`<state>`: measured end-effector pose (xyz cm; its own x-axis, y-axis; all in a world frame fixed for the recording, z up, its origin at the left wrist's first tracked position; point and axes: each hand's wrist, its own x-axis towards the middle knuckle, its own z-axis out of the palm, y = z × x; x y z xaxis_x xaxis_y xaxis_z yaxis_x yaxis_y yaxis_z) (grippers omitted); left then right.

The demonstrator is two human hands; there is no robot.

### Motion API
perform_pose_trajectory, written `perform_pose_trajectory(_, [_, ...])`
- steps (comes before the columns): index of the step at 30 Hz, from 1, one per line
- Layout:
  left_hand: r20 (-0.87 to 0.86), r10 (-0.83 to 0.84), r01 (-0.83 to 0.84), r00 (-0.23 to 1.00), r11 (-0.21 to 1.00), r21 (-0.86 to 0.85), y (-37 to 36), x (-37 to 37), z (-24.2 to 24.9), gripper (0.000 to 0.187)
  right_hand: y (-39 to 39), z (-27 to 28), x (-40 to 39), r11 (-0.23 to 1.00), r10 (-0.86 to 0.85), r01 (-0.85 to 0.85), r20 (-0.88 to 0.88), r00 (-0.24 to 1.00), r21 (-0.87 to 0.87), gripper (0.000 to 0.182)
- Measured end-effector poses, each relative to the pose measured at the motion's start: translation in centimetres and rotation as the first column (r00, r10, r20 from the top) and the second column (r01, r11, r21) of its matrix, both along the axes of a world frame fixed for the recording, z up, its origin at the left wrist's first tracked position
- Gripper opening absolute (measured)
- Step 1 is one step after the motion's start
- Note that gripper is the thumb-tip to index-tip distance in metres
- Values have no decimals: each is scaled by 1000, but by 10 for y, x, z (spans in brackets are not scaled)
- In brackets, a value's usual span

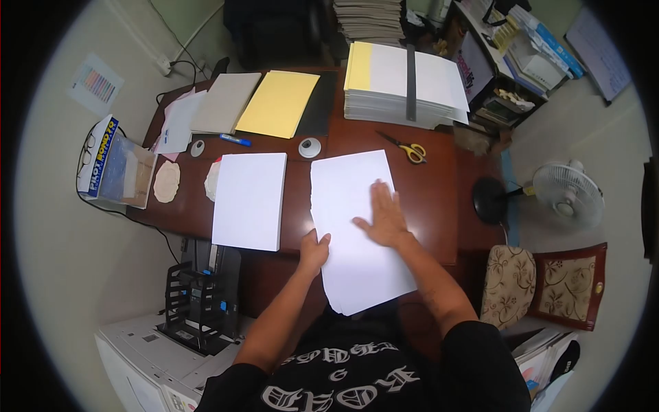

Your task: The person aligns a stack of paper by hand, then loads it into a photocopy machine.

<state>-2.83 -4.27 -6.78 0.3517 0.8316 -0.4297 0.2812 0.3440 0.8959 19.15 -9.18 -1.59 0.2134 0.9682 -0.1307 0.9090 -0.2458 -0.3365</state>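
Observation:
A white sheaf of paper point(353, 268) lies partly on the brown desk and hangs over its front edge toward my body. My left hand point(314, 253) grips the sheaf's left edge, thumb on top and the other fingers hidden beneath. Flat on the upper right of the paper rests my right hand point(386, 216), its thumb spread from the fingers. Just left of the sheaf stands a neat stack of white paper point(248, 199). Scissors with yellow handles point(414, 152) lie beyond my right hand.
At the back sits a tall paper pile point(384, 106) under a dark strap. Yellow sheets point(280, 103), grey board point(226, 103) and a blue marker point(235, 140) lie back left. A fan point(567, 191) and a patterned chair point(511, 281) stand right; a printer point(154, 350) is at lower left.

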Motion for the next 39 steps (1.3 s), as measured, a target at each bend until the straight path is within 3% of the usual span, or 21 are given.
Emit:
perform_pose_trajectory(4, [59,69,-64,996,995,-77,-1,1,6,25,-35,-15,44,946,-302,308,65,951,-98,87])
perform_pose_trajectory(7, [167,110,-62,980,961,-270,-9,-3,27,29,-90,-16,37,885,-414,431,-127,902,176,69])
perform_pose_trajectory(10, [134,-17,61,991,941,-333,-19,-9,47,34,-128,-12,10,714,-653,681,-503,566,-161,50])
perform_pose_trajectory(13, [83,-31,52,996,963,-265,-30,-7,38,33,-145,-17,-5,694,-651,715,-499,572,-85,47])
perform_pose_trajectory(14, [166,-25,80,986,941,-330,-26,-10,36,33,-150,-15,-2,695,-665,709,-481,571,-118,58])
perform_pose_trajectory(16, [324,11,147,946,875,-460,-18,-20,58,33,-154,0,16,698,-653,542,-726,214,-468,69])
perform_pose_trajectory(18, [389,48,194,920,807,-557,-2,-37,72,32,-160,-4,35,712,-625,259,-757,-189,-652,86])
perform_pose_trajectory(21, [353,-37,251,935,771,-586,9,-50,67,32,-135,-5,19,800,-354,131,-637,-685,-586,86])
perform_pose_trajectory(22, [304,-92,257,948,784,-564,10,-50,63,33,-122,-10,13,842,-238,142,-596,-767,-520,83])
perform_pose_trajectory(25, [38,-279,271,959,877,-398,9,-47,58,36,-95,1,-12,766,-304,453,-878,-371,-457,72])
perform_pose_trajectory(26, [-52,-303,274,952,913,-303,6,-42,52,37,-97,-13,-5,778,-428,366,-857,-287,-511,54])
perform_pose_trajectory(28, [-214,-313,301,925,950,-86,-4,-30,51,41,-89,-14,-15,809,-486,434,-866,116,-396,46])
perform_pose_trajectory(29, [-253,-313,310,915,949,-50,-6,-26,54,42,-87,-14,-19,830,-492,451,-812,315,-329,42])
perform_pose_trajectory(31, [-327,-299,328,896,944,36,-3,-13,69,45,-90,-7,-19,875,-391,467,-754,528,-127,38])
perform_pose_trajectory(32, [-218,-253,222,943,963,-154,2,-7,83,46,-95,-3,-23,892,-336,452,-705,624,-24,36])
perform_pose_trajectory(33, [-169,-247,214,954,958,-190,2,-9,79,45,-98,-2,-28,906,-271,416,-646,714,81,34])
perform_pose_trajectory(34, [-116,-225,196,967,956,-216,9,-11,66,44,-101,-11,-24,901,-267,430,-711,651,56,36])
perform_pose_trajectory(35, [-62,-193,173,979,956,-238,16,-13,53,43,-103,-31,-14,924,-223,373,-681,697,79,39])
perform_pose_trajectory(36, [-255,-239,258,937,965,44,17,-16,36,45,-99,-32,-8,923,-204,382,-776,597,52,39])
perform_pose_trajectory(37, [-456,-227,383,861,879,285,13,-12,39,46,-92,-22,-9,920,-196,393,-854,481,10,39])
perform_pose_trajectory(39, [-688,-274,509,672,846,161,-4,0,77,49,-66,6,7,776,-491,440,-871,-26,-451,40])
